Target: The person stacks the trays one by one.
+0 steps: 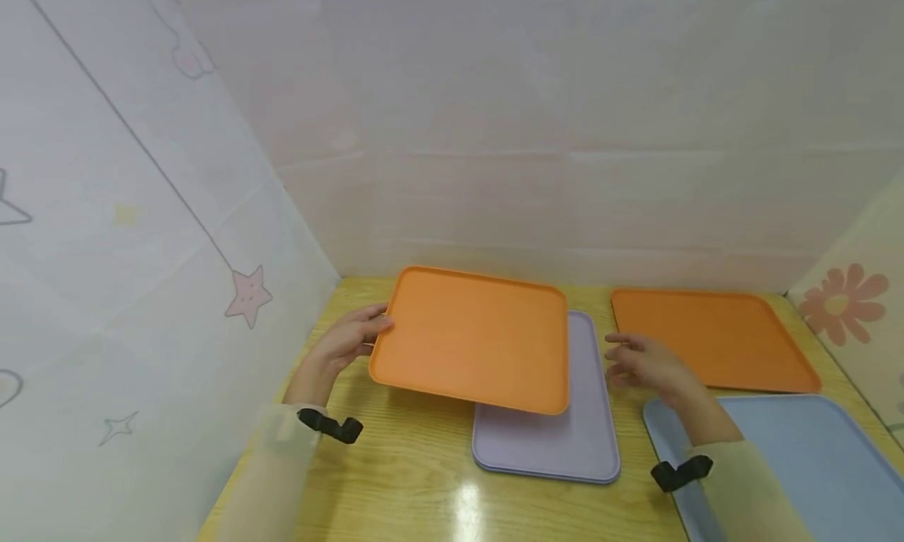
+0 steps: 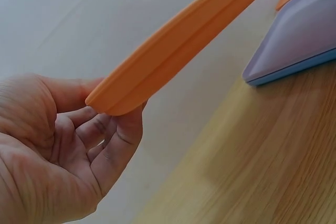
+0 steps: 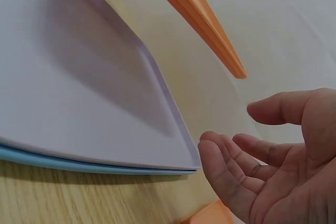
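Tray-shifting seems our step: left hand (image 1: 349, 337) pinches the tilted orange tray (image 1: 473, 342), right hand (image 1: 646, 363) empty, fingers apart; next likely needs steadying

I see my orange tray (image 1: 473, 338), a darker orange tray (image 1: 713, 338), a lilac tray (image 1: 544, 448), a blue tray (image 1: 798, 448) and a yellow, wood-grained table (image 1: 402, 471).

Up in the air it was, the bright orange tray (image 1: 473, 338): a smooth rectangle, round-cornered, low-rimmed, gripped at its left edge, tilted, and hanging partly above the lavender tray (image 1: 544, 452), well off it!
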Motion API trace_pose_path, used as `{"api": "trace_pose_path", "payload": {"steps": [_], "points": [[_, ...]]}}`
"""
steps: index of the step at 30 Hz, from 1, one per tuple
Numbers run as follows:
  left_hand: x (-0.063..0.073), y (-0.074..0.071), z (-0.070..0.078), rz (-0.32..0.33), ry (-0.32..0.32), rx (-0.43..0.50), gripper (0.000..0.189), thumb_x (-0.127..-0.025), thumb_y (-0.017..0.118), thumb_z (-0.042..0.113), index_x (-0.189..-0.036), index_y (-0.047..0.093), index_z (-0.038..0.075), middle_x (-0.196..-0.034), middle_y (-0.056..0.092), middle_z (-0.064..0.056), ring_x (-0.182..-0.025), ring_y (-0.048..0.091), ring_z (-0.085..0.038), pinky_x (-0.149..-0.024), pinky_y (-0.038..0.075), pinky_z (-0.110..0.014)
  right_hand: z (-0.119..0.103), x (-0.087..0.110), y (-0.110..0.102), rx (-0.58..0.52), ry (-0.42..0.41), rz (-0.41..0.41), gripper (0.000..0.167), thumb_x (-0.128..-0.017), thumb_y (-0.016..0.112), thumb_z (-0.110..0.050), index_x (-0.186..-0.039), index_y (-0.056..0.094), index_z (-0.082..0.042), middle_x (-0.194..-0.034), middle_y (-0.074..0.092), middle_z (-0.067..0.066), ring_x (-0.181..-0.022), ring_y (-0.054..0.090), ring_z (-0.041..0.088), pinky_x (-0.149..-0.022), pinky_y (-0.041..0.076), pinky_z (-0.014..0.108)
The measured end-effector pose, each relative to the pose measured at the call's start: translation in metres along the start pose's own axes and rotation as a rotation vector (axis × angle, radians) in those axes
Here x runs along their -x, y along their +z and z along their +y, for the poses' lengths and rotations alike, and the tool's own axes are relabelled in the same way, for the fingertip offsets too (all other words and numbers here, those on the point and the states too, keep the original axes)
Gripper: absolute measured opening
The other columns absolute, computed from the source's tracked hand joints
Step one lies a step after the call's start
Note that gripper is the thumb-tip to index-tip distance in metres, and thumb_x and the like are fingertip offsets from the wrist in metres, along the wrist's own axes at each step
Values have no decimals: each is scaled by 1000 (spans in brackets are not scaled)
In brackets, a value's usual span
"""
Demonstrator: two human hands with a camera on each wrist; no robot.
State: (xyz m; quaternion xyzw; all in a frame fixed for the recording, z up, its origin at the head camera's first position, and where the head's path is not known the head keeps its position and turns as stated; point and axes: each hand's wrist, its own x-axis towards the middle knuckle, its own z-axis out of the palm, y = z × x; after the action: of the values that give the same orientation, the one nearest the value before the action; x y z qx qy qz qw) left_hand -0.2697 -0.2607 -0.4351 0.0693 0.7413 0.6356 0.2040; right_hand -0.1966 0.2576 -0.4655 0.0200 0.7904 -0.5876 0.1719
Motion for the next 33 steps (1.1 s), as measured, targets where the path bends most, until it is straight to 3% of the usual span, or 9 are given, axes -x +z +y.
{"api": "trace_pose_path", "payload": {"steps": [10, 22, 27, 33], "points": [[-8, 27, 0, -23, -9, 6, 61, -104, 58, 21, -157, 33, 5, -123, 69, -11, -99, 72, -21, -83, 61, -41, -7, 0, 0, -61, -25, -49, 59, -104, 54, -20, -152, 32, 8, -136, 52, 32, -104, 67, 25, -89, 60, 40], [-16, 50, 2, -56, 1, -1, 57, -105, 56, 19, -156, 36, 6, -126, 67, -15, -99, 72, -23, -85, 61, -45, -3, -2, 1, -172, -15, -74, 72, -105, 56, -25, -158, 17, 4, -132, 58, 21, -105, 69, 20, -94, 57, 43], [-22, 57, 1, -46, -2, -9, 58, -105, 56, 20, -157, 34, 7, -134, 62, -19, -104, 71, -25, -86, 60, -45, 1, -2, 0, -265, -33, -98, 75, -105, 53, -17, -160, 5, 3, -119, 62, 10, -102, 69, 16, -91, 59, 41], [-33, 62, -3, -46, -19, -13, 60, -105, 56, 20, -158, 31, 8, -138, 59, -20, -107, 69, -26, -85, 61, -43, 6, -1, 2, -347, -23, -88, 82, -100, 58, -8, -161, 4, -4, -108, 62, 1, -98, 65, 17, -91, 58, 45]]}}
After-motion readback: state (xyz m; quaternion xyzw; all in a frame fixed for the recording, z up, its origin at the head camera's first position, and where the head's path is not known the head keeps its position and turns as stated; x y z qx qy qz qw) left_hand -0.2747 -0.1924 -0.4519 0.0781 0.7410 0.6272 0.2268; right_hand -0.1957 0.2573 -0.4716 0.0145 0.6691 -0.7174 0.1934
